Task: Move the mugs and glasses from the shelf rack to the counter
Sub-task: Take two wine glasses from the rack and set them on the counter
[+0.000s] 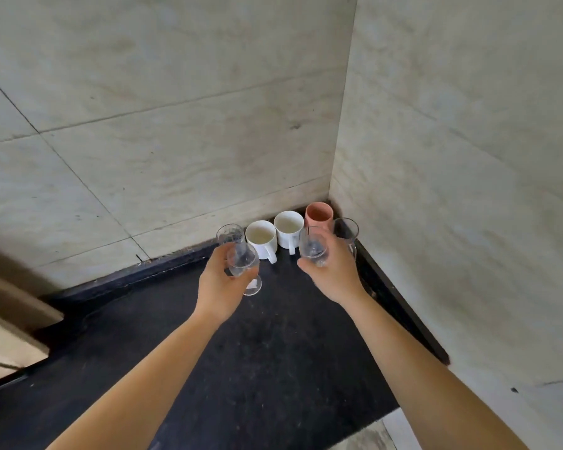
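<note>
Our left grip (221, 280) is closed round two clear glasses at once: a footed glass (243, 259) tilted toward us, its round foot showing below the fingers, and a rear left glass (229, 233) rising just behind it. Our right grip (335, 271) also holds two: a near right glass (312, 245) on the thumb side and a far right glass (346, 229) on the outer side, close to the right-hand wall. We cannot tell whether any of the four touches the bench (257, 352), a dark stone top running into a corner. Just behind the two grips stand the left white mug (260, 237) and the right white mug (288, 228), handles toward us, and a pink cup (319, 213) in the very corner. Pale tiled walls (176, 141) close the corner on both sides
</note>
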Tool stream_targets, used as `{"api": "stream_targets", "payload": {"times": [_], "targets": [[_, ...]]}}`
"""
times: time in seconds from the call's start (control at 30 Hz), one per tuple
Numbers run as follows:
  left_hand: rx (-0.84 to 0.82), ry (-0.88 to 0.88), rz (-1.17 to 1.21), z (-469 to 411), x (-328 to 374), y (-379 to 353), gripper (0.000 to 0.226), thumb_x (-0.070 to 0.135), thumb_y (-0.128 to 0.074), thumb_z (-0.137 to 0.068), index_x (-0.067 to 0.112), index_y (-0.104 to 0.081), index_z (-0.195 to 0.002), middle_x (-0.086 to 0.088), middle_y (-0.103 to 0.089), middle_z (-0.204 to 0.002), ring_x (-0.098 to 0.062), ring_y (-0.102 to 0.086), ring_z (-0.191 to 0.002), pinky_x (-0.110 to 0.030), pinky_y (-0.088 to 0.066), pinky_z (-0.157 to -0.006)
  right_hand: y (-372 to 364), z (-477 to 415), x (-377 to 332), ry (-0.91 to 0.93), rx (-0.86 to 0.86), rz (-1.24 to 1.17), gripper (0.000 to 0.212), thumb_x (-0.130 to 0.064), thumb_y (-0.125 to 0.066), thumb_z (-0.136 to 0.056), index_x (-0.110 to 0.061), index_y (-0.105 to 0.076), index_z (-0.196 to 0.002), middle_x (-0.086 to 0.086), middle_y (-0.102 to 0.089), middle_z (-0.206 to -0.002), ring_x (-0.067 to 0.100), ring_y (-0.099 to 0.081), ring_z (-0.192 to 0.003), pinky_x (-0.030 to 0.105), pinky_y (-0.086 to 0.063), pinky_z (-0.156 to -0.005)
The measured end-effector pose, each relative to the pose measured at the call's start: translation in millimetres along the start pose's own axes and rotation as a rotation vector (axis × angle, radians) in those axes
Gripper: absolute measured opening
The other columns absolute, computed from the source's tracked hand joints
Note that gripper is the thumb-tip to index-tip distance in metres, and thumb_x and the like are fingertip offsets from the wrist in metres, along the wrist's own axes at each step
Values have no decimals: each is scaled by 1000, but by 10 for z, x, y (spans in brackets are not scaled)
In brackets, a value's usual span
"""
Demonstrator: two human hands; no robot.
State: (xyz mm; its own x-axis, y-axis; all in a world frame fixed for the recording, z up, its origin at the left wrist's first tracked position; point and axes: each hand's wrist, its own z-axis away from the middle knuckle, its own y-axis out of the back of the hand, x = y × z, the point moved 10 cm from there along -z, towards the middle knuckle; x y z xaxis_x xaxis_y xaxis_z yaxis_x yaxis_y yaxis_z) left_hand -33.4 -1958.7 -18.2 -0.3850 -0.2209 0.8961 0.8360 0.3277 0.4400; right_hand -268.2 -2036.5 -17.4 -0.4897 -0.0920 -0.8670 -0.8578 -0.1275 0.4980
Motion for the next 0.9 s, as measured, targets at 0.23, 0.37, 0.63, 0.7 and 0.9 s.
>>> {"api": "stream_targets", "payload": {"times": [0.23,0.37,0.63,0.7,0.9], "targets": [[-87,135,-79,-524,-836,-591,60,31,-79,-80,32,-47,-132,8,-60,-121,-16,-61,-107,-28,-51,-81,-601,-332,798,-137,-46,29,55,-30,-79,-84,-37,-44,-127,-24,-51,-113,0,-52,-102,7,-36,-79],[-116,123,-104,-803,-1054,-772,63,30,-78,-81,26,-46,-136,3,-59,-130,-19,-60,-112,-42,-53,-94,-885,-511,1030,-139,-43,58,56,-29,-78,-86,-27,-48,-133,-7,-54,-132,6,-54,-116,17,-46,-94],[-191,95,-115,-1081,-1209,-966,66,29,-78,-82,27,-42,-138,4,-53,-135,-21,-59,-113,-44,-51,-97,-1157,-717,1130,-138,-50,146,70,-26,-72,-92,-19,-35,-151,5,-44,-150,20,-45,-138,37,-44,-113],[-205,95,-108,-1111,-1246,-987,67,28,-78,-83,27,-41,-138,3,-53,-136,-20,-58,-116,-42,-51,-98,-1195,-748,1128,-131,-51,154,72,-25,-72,-93,-19,-33,-152,5,-43,-151,21,-43,-140,39,-43,-114],[-230,68,-78,-1175,-1280,-1001,62,25,-75,-86,29,-42,-139,11,-53,-130,-18,-58,-118,-31,-53,-93,-1260,-807,1129,-142,-29,185,75,-28,-72,-93,-20,-29,-154,2,-42,-155,19,-41,-144,34,-38,-114]]}}
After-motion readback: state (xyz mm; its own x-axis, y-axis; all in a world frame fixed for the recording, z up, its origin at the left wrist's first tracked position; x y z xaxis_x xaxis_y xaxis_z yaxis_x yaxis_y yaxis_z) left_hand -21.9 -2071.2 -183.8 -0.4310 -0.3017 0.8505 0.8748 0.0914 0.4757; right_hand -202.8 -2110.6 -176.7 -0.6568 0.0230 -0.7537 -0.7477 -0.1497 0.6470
